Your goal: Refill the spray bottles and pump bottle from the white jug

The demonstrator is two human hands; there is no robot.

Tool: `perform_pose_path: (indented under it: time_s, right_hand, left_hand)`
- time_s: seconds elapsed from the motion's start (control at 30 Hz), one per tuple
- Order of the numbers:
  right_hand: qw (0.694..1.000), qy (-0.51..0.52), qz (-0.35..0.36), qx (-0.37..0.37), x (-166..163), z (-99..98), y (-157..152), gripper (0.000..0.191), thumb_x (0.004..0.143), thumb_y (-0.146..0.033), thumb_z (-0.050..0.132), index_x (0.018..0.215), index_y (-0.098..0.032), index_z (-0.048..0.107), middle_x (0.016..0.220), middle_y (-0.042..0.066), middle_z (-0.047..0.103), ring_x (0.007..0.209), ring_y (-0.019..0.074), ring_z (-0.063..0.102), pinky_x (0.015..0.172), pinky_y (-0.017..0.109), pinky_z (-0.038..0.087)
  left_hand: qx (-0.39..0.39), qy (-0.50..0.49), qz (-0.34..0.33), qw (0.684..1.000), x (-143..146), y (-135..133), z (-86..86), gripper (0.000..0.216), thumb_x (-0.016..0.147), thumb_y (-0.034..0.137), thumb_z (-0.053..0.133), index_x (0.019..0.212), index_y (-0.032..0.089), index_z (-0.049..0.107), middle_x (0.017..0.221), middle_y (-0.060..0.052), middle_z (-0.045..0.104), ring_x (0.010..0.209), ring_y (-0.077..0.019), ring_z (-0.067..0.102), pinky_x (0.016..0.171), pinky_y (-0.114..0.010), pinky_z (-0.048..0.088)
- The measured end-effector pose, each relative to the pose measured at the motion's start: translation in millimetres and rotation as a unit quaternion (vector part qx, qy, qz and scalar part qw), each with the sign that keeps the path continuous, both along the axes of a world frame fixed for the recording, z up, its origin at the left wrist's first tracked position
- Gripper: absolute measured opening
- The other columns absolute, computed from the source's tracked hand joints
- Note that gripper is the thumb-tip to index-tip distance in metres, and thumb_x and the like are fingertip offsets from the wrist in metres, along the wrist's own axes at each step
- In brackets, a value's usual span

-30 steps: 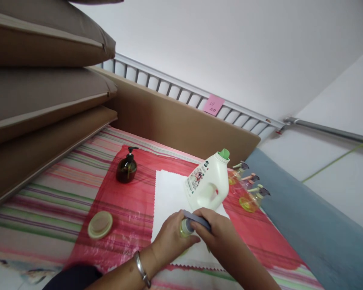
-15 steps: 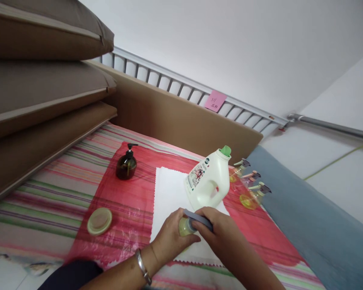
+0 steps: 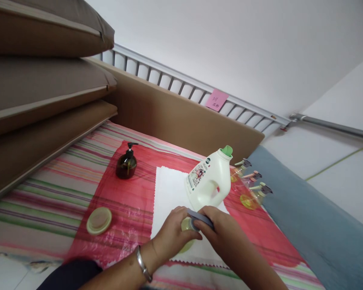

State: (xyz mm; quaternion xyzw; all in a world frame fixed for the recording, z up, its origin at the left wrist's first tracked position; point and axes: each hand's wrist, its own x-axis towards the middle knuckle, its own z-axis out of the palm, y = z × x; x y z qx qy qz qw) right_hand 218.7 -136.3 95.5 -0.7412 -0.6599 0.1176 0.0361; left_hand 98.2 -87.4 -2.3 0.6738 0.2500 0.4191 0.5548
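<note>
My left hand (image 3: 171,233), with a silver bangle at the wrist, wraps round the neck of a clear bottle of pale yellow liquid (image 3: 186,246). Most of the bottle hides behind that hand. The fingers of my right hand (image 3: 219,226) close on the grey pump head (image 3: 201,219) at its top. Just beyond both hands, a large white detergent jug (image 3: 210,177) with a green spout stands on a white cloth (image 3: 166,193).
A dark pump bottle (image 3: 126,166) and a round lid (image 3: 99,220) rest on the red sheet (image 3: 115,193). Several spray bottles, one with yellow liquid (image 3: 250,201), line the right edge. Stacked brown cushions (image 3: 48,84) rise at left; a brown board (image 3: 169,108) stands behind.
Both hands have barely moved and keep their hold. More of the bottle's yellow lower part shows under my left hand. The jug and other bottles stay put.
</note>
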Motion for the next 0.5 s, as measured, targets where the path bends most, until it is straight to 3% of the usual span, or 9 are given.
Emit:
perform_pose_path:
  time_s: [0.1,0.17,0.23,0.33,0.5]
  right_hand:
    - [1.000,0.000,0.008,-0.003,2,-1.0,0,0.016,0.082,-0.031,0.045,0.071,-0.022,0.050,0.072,0.003,0.061,0.067,0.0190,0.053,0.060,0.029,0.032]
    - [1.000,0.000,0.007,0.004,1,-1.4,0,0.016,0.082,-0.030,0.045,0.070,-0.021,0.050,0.073,0.003,0.061,0.068,0.0189,0.053,0.061,0.029,0.032]
    - [1.000,0.004,0.008,0.011,0,-1.8,0,0.015,0.082,-0.029,0.046,0.069,-0.021,0.049,0.072,0.002,0.060,0.067,0.0182,0.053,0.061,0.029,0.032]
    - [1.000,0.015,0.007,0.015,-1,-2.4,-1,0.015,0.081,-0.027,0.045,0.068,-0.022,0.048,0.070,0.001,0.059,0.066,0.0174,0.052,0.059,0.028,0.031]
    - [0.999,0.028,-0.004,0.023,1,-5.2,-2,0.012,0.080,-0.026,0.047,0.070,-0.022,0.050,0.069,0.001,0.059,0.067,0.0175,0.052,0.060,0.027,0.031]
  left_hand:
    - [0.018,-0.008,-0.100,0.995,-7,9,2.0,0.024,0.072,0.025,0.069,0.096,0.023,0.065,0.099,-0.001,0.063,0.100,-0.0196,0.054,0.091,-0.031,0.038]
    - [0.015,0.001,-0.087,0.996,-6,9,-0.5,0.045,0.062,0.026,0.077,0.105,0.024,0.061,0.108,-0.002,0.061,0.105,-0.0211,0.052,0.094,-0.032,0.036]
    - [-0.006,0.025,-0.033,0.999,-2,6,-4.3,0.057,0.052,0.028,0.083,0.103,0.023,0.059,0.105,-0.002,0.062,0.099,-0.0222,0.053,0.089,-0.033,0.039]
    - [-0.020,0.051,-0.007,0.998,3,5,-6.7,0.040,0.056,0.029,0.080,0.091,0.022,0.062,0.093,-0.001,0.062,0.090,-0.0211,0.054,0.083,-0.032,0.041]
    - [-0.005,0.022,-0.153,0.988,-5,14,-0.9,0.031,0.068,0.021,0.070,0.098,0.025,0.064,0.101,0.001,0.062,0.101,-0.0199,0.053,0.092,-0.031,0.037]
